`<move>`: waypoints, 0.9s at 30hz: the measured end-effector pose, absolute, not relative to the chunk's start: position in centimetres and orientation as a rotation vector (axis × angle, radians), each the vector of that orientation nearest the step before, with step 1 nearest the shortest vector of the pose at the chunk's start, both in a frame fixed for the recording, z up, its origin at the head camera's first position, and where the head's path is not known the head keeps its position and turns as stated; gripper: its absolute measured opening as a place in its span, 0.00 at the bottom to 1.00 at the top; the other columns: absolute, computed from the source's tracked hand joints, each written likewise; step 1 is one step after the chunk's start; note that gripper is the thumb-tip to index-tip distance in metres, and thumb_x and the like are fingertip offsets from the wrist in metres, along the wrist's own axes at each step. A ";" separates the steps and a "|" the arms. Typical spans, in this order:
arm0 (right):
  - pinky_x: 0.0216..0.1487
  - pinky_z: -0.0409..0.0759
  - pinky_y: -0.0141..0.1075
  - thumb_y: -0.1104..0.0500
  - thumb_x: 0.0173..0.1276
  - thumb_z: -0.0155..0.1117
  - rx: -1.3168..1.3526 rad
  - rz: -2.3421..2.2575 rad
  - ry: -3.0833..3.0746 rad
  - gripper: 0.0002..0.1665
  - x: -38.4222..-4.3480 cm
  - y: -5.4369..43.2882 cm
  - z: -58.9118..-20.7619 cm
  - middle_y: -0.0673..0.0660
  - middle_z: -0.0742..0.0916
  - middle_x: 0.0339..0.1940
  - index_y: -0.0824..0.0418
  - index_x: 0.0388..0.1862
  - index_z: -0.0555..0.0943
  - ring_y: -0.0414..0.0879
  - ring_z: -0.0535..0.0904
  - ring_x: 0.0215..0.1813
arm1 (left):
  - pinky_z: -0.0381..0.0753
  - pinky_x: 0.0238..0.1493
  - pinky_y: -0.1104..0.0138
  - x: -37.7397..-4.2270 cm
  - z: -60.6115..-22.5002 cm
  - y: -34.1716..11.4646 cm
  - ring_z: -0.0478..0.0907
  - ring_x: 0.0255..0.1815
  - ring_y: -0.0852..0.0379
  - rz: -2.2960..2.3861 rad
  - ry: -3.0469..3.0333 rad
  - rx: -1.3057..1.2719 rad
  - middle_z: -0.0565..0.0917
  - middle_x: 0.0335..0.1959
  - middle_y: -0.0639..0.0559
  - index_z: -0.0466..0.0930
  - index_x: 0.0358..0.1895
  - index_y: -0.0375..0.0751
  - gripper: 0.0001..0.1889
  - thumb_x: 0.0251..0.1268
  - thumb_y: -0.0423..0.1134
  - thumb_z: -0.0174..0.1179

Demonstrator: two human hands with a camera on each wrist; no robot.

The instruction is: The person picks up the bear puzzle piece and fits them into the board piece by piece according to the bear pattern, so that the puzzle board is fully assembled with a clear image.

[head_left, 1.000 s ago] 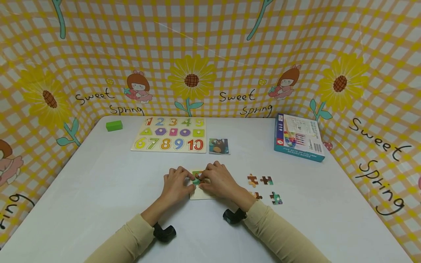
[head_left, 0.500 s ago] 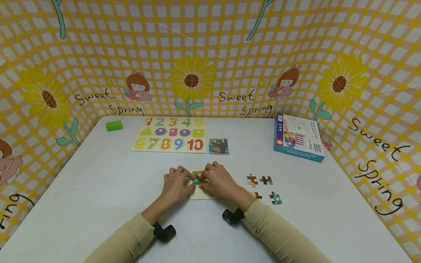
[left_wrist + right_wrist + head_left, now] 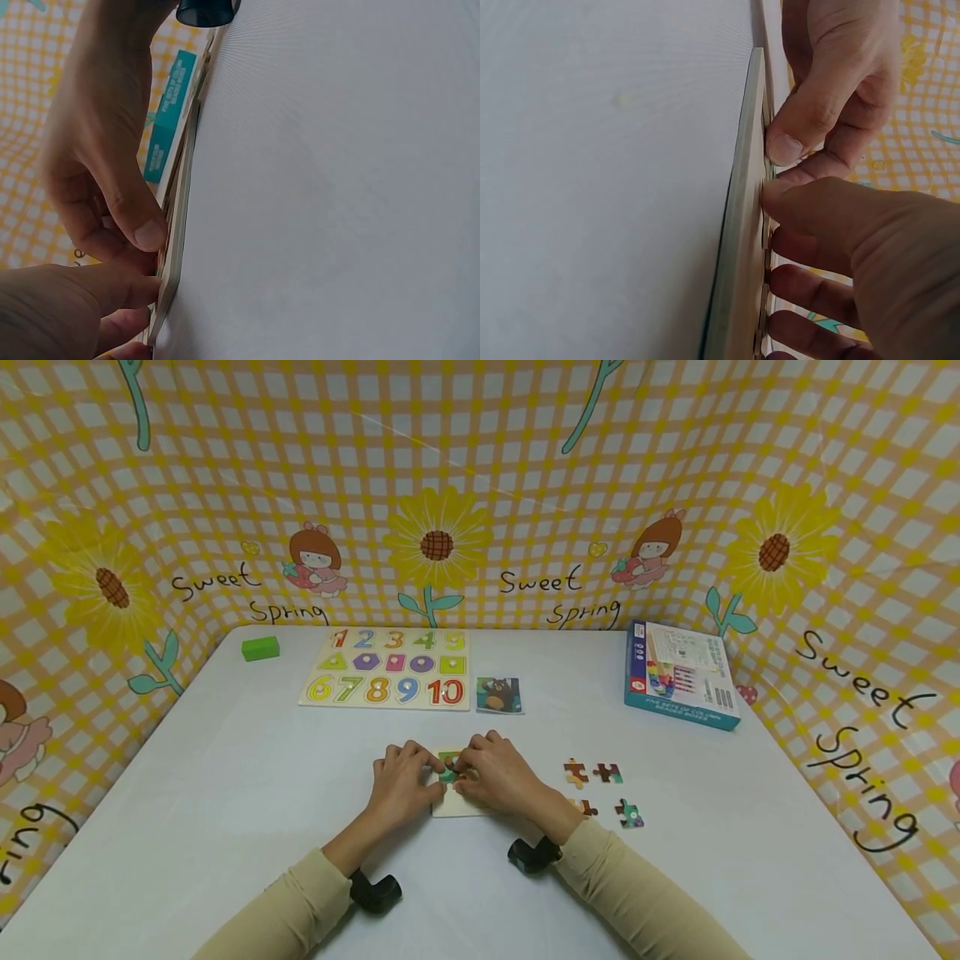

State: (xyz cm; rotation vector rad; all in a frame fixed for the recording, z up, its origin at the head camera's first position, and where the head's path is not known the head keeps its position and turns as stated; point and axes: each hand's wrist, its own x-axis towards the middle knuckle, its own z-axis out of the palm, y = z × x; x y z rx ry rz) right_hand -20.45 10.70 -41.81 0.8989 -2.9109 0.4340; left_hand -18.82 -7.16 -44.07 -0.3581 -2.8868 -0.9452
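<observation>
Green block (image 3: 260,648) — number board (image 3: 380,649) — teal-edged box (image 3: 682,675)

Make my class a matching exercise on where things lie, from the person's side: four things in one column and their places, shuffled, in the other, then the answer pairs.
Things
1. green block
2. bear picture
3. blue-edged box
4. small puzzle board

Places
A. at the far right of the white table
B. in front of the person, partly covered by the right hand
C. beside the right edge of the number board
D. near the far left corner of the table

Right pairs
1-D
2-C
3-A
4-B
</observation>
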 end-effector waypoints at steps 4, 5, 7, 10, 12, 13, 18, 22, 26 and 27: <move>0.45 0.68 0.40 0.49 0.56 0.70 0.871 0.467 -2.942 0.14 -20.3 11.0 -41.6 0.51 0.82 0.38 0.53 0.38 0.86 0.46 0.69 0.41 | 0.60 0.51 0.49 -18.8 -44.1 -7.2 0.66 0.49 0.48 -0.959 -2.884 -0.365 0.76 0.42 0.51 0.82 0.34 0.49 0.07 0.50 0.42 0.65; 0.45 0.68 0.40 0.49 0.56 0.70 0.861 0.474 -2.948 0.13 -20.3 11.1 -41.5 0.51 0.82 0.38 0.53 0.39 0.86 0.46 0.69 0.42 | 0.60 0.51 0.49 -18.8 -44.1 -7.2 0.66 0.49 0.48 -0.965 -2.881 -0.368 0.76 0.42 0.52 0.82 0.34 0.49 0.07 0.49 0.42 0.65; 0.45 0.67 0.40 0.50 0.56 0.70 0.832 0.489 -2.954 0.13 -20.3 11.5 -41.2 0.51 0.82 0.38 0.53 0.39 0.86 0.45 0.69 0.41 | 0.59 0.50 0.49 -18.8 -44.1 -7.2 0.66 0.48 0.48 -0.975 -2.878 -0.372 0.76 0.41 0.52 0.82 0.34 0.49 0.07 0.49 0.42 0.65; 0.44 0.67 0.39 0.51 0.55 0.71 0.786 0.489 -2.956 0.12 -20.3 12.4 -40.9 0.50 0.82 0.38 0.53 0.38 0.85 0.45 0.68 0.41 | 0.59 0.51 0.49 -18.8 -44.1 -7.2 0.65 0.48 0.48 -0.984 -2.877 -0.379 0.76 0.42 0.52 0.82 0.34 0.49 0.08 0.49 0.41 0.65; 0.45 0.67 0.40 0.51 0.55 0.71 0.767 0.492 -2.950 0.12 -20.3 13.2 -40.7 0.50 0.82 0.39 0.53 0.37 0.85 0.45 0.68 0.41 | 0.59 0.51 0.49 -18.8 -44.1 -7.2 0.65 0.48 0.48 -0.989 -2.876 -0.385 0.76 0.42 0.52 0.82 0.34 0.49 0.08 0.49 0.41 0.65; 0.45 0.67 0.41 0.50 0.55 0.71 0.764 0.497 -2.947 0.12 -20.3 13.6 -40.6 0.51 0.82 0.39 0.52 0.37 0.85 0.46 0.68 0.42 | 0.59 0.51 0.49 -18.8 -44.1 -7.2 0.65 0.49 0.48 -0.992 -2.875 -0.388 0.76 0.42 0.52 0.82 0.34 0.49 0.08 0.49 0.41 0.65; 0.48 0.68 0.44 0.50 0.57 0.70 0.735 0.520 -2.938 0.15 -20.2 16.2 -40.0 0.52 0.82 0.42 0.55 0.41 0.85 0.48 0.69 0.45 | 0.58 0.50 0.50 -18.9 -44.1 -7.3 0.65 0.48 0.48 -0.993 -2.873 -0.402 0.75 0.42 0.51 0.81 0.34 0.49 0.08 0.48 0.41 0.65; 0.49 0.68 0.46 0.50 0.56 0.70 0.661 0.522 -2.974 0.18 -20.2 18.3 -39.7 0.53 0.82 0.43 0.57 0.44 0.84 0.50 0.69 0.47 | 0.58 0.49 0.50 -18.9 -44.0 -7.2 0.65 0.48 0.48 -0.980 -2.882 -0.407 0.75 0.42 0.51 0.81 0.34 0.49 0.08 0.48 0.41 0.65; 0.50 0.67 0.48 0.50 0.55 0.70 0.601 0.532 -3.007 0.19 -20.0 20.5 -39.6 0.55 0.83 0.44 0.57 0.44 0.84 0.51 0.69 0.48 | 0.58 0.49 0.50 -18.9 -44.0 -7.3 0.64 0.48 0.48 -0.978 -2.893 -0.406 0.75 0.42 0.51 0.81 0.34 0.49 0.08 0.49 0.40 0.65; 0.49 0.67 0.48 0.51 0.55 0.70 0.589 0.531 -3.013 0.19 -20.0 21.0 -39.6 0.55 0.83 0.44 0.58 0.44 0.84 0.51 0.69 0.48 | 0.58 0.49 0.50 -18.9 -43.9 -7.3 0.64 0.48 0.48 -0.980 -2.897 -0.406 0.75 0.42 0.51 0.81 0.34 0.49 0.08 0.48 0.40 0.65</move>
